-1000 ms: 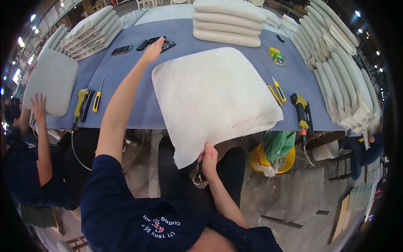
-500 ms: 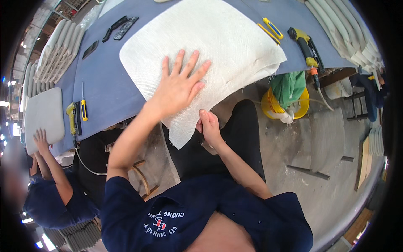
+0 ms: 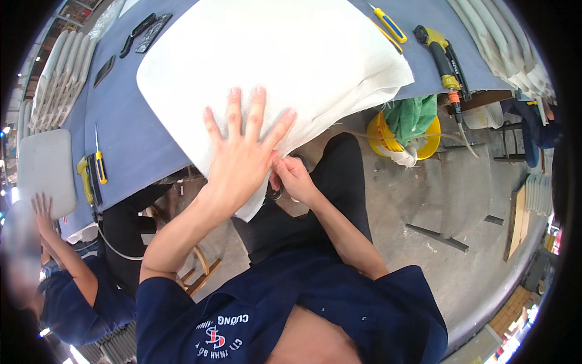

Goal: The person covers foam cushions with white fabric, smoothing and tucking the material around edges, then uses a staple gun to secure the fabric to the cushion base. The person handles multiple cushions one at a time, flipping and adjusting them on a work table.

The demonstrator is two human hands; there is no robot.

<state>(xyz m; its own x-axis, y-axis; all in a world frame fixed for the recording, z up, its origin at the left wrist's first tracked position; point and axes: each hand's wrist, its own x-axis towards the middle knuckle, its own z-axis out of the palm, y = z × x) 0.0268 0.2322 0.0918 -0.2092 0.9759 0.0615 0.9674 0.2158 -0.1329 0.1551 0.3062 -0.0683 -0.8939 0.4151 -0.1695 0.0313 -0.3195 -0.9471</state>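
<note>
A large pale fabric-covered panel [image 3: 291,54] with rounded corners lies on the blue-covered table, its loose fabric edge overhanging toward me. My left hand [image 3: 242,145] rests flat on the fabric near the front edge, fingers spread. Just right of its thumb, my right hand [image 3: 291,178] pinches the hanging fabric edge between thumb and curled fingers. A frayed fabric corner droops below both hands over my lap. The underside of the panel is hidden.
A yellow and black staple gun [image 3: 441,54] and a yellow-handled screwdriver [image 3: 388,25] lie right of the panel. Below the table edge stands a yellow bucket [image 3: 379,134] with green cloth. At left, a co-worker's hand touches a grey cushion [image 3: 45,170], near another staple gun [image 3: 85,179] and a screwdriver [image 3: 100,167].
My left hand has slid down and left, closer to the fabric's edge. My right hand has moved slightly left beside it. The panel appears shifted left as the view moved.
</note>
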